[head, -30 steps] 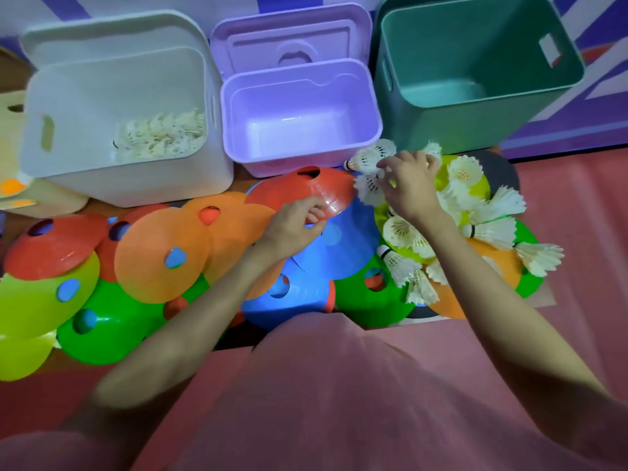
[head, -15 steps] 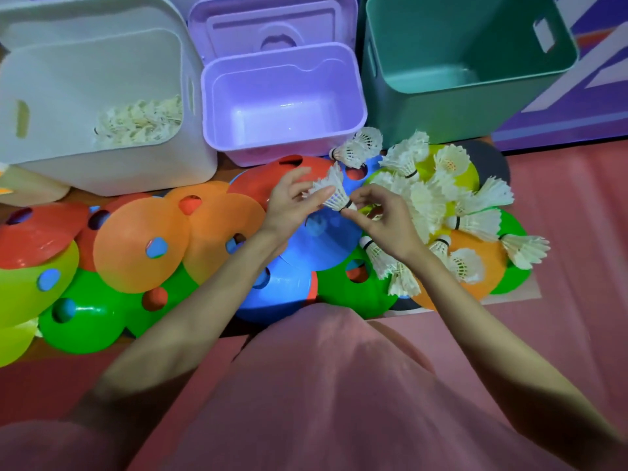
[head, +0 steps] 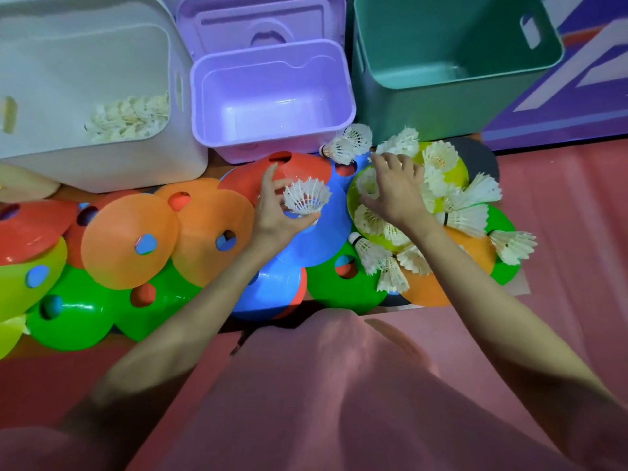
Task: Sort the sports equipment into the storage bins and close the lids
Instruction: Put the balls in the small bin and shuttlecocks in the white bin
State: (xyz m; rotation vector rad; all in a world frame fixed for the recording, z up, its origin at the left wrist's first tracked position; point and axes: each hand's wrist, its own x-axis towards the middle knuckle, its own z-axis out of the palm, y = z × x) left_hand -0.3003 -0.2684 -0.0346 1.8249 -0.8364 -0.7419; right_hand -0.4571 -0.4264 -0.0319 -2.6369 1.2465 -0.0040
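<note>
My left hand (head: 275, 212) holds a white shuttlecock (head: 306, 200) feathers-up above the blue disc cone (head: 326, 232). My right hand (head: 396, 192) reaches into the pile of shuttlecocks (head: 465, 212) on the yellow-green cone, fingers spread over them; whether it grips one is hidden. The white bin (head: 102, 164) at the left has several shuttlecocks inside. The purple bin (head: 272, 144) in the middle and the teal bin (head: 441, 107) at the right hold nothing. Flat disc cones in orange (head: 129, 239), green (head: 78, 311) and red (head: 30, 229) lie overlapped across the floor.
The purple lid (head: 261, 25) stands upright behind its bin. Two more shuttlecocks (head: 346, 144) lie against the purple bin's front right corner. My pink-clothed knees fill the foreground. Red matting (head: 571, 215) lies to the right.
My left hand took the shuttlecock from my right hand and now holds it alone. My right hand moved back up to the shuttlecock pile.
</note>
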